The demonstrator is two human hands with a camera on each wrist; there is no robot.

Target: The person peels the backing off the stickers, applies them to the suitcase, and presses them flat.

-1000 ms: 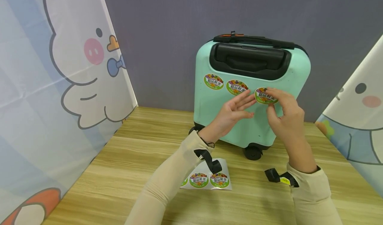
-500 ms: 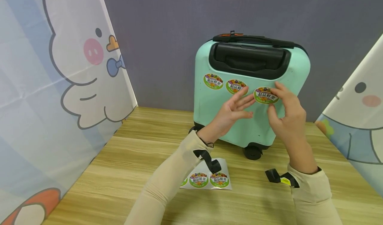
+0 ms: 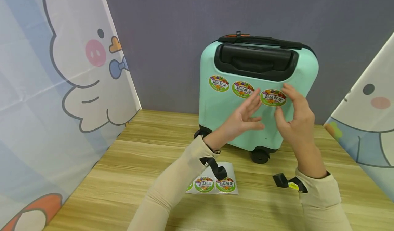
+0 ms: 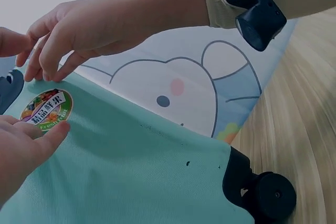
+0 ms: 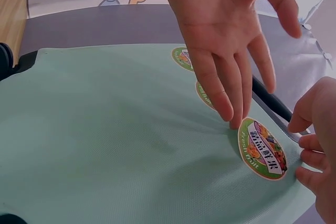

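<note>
A mint-green suitcase (image 3: 246,128) stands upright. Across its front run three oval fruit stickers: a left one (image 3: 219,83), a middle one (image 3: 241,88) and a right one (image 3: 273,97) lying flat. My left hand (image 3: 237,121) has its fingers extended, the tips right at the right sticker's left edge and overlapping the middle one in the head view. In the right wrist view, the left hand (image 5: 226,51) shows its palm. My right hand (image 3: 297,118) frames the right sticker's other edge with thumb and fingers spread apart. Neither hand grips anything in the left wrist view, where that sticker (image 4: 48,109) shows between them.
On the wooden table (image 3: 123,176) lies a sticker sheet (image 3: 226,169) with several fruit stickers, partly behind the left forearm. A grey panel (image 3: 160,46) stands behind the suitcase. Cartoon-printed curtains (image 3: 27,97) flank both sides. Black wheels (image 3: 260,155) support the suitcase.
My right fingers have slid off the right sticker's face to beside its right edge. My left hand's fingers have shifted slightly, and its thumb has moved a little right and down.
</note>
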